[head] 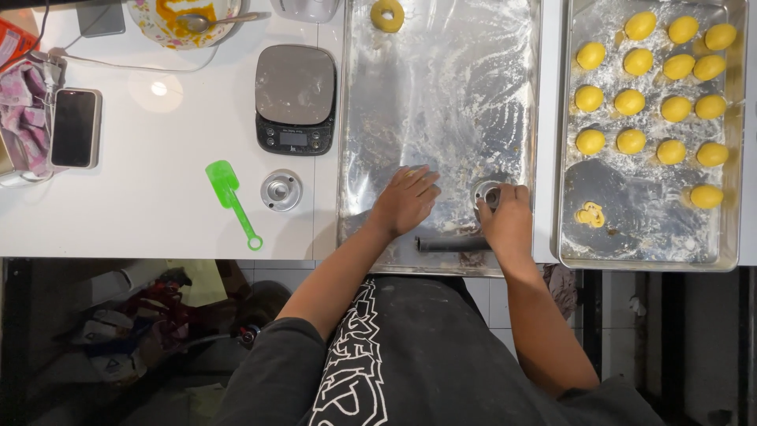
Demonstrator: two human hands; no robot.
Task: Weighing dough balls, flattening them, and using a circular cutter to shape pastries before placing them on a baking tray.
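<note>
On the floured tray (441, 87), a round metal cutter (487, 192) sits under the right hand (507, 222), whose fingers curl around it. The left hand (405, 200) lies flat and open on the tray, just left of the cutter. A dough ring (387, 14) lies at the tray's far edge. Right of it, a second tray (729, 158) holds yellow dough balls (631, 102).

A white worktop (158, 213) stretches away to the left of the hands, glossy enough to throw back a round spot of overhead light (159, 88). Below its near edge, pale floor tiles (497, 296) show under the hands, and to the lower left a dim floor (118, 331) holds a jumble of shadowed clutter.
</note>
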